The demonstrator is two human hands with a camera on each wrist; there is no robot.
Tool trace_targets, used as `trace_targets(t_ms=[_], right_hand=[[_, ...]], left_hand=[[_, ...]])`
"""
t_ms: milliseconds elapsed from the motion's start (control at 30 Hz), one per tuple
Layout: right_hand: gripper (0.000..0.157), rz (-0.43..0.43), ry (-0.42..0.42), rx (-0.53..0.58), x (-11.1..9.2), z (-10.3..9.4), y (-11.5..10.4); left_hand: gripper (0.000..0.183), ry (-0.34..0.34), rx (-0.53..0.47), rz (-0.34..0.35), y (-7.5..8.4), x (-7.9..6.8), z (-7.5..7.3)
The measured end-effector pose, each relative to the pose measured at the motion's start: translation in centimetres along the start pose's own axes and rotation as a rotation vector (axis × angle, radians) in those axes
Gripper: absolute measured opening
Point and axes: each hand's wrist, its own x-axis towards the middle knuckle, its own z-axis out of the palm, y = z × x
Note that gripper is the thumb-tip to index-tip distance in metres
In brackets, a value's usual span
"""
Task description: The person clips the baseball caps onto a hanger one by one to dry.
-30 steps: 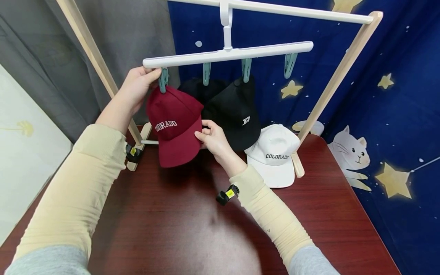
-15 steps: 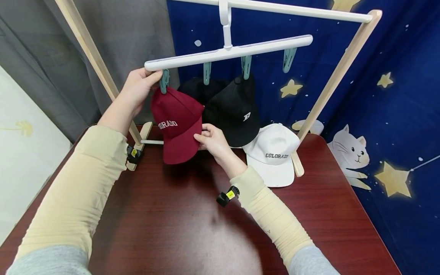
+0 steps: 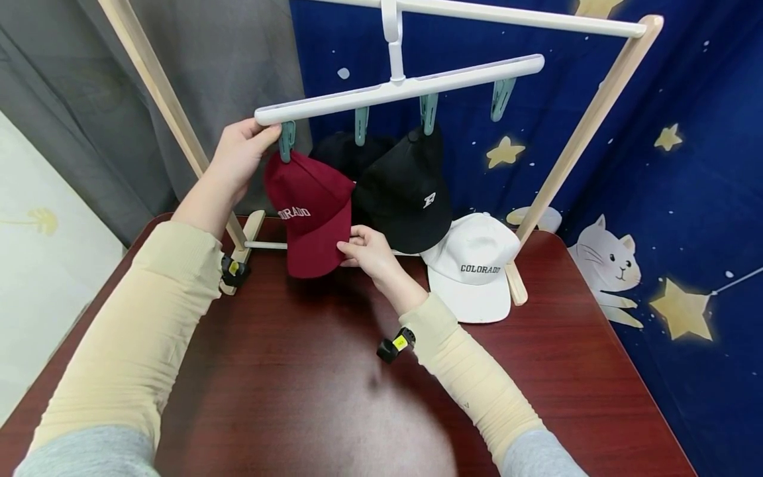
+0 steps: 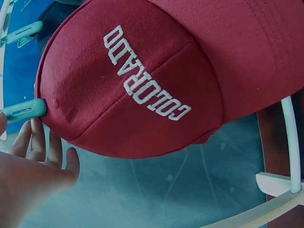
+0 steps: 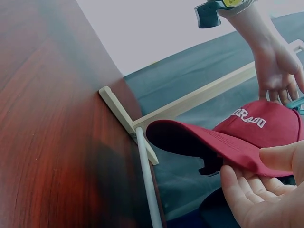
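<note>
The right hand [image 3: 371,253] pinches the brim [image 3: 314,253] of a maroon COLORADO cap [image 3: 311,215] between it and the left hand [image 3: 240,154], which is up beside a teal clip [image 3: 287,141]; whether that hand grips, I can't tell.

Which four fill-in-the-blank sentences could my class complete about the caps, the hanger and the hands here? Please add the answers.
The right hand holds the brim of the ____ cap.
On the white cap, black letters spell ____.
The hanger bears ____ green clips.
The clip farthest from the left hand holds ____.

Missing words: red; COLORADO; four; nothing.
</note>
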Motion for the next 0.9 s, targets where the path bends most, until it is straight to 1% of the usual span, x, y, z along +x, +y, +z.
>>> trace_targets(t_ms=[100,267,400,667,767,900], right_hand=[[0.021,0.012,-0.003,0.007,-0.2,0.0,0.4],[0.017,0.059,-0.02,0.018,-0.4,0.0,1.1],[0.016,0.086,-0.021,-0.001,-0.6,-0.1,1.7],[0.02,0.136,-0.028,-0.024,-0.8,-0.3,3.0],[0.02,0.146,-0.022,-0.018,-0.8,-0.5,3.4],[0.022,0.149,-0.014,-0.002,-0.8,-0.8,3.7]], left_hand=[[0.037,0.007,0.017,0.015,-0.2,-0.3,-0.2],[0.035,0.024,0.052,0.03,-0.7,-0.7,-0.2],[0.037,0.035,0.051,0.03,-1.0,-0.9,-0.3],[0.037,0.059,0.046,0.032,-1.9,-1.3,-0.7],[0.034,0.074,-0.009,0.049,-2.4,-1.5,-0.9],[0.023,0.092,-0.096,0.08,-3.1,-1.9,-1.0]])
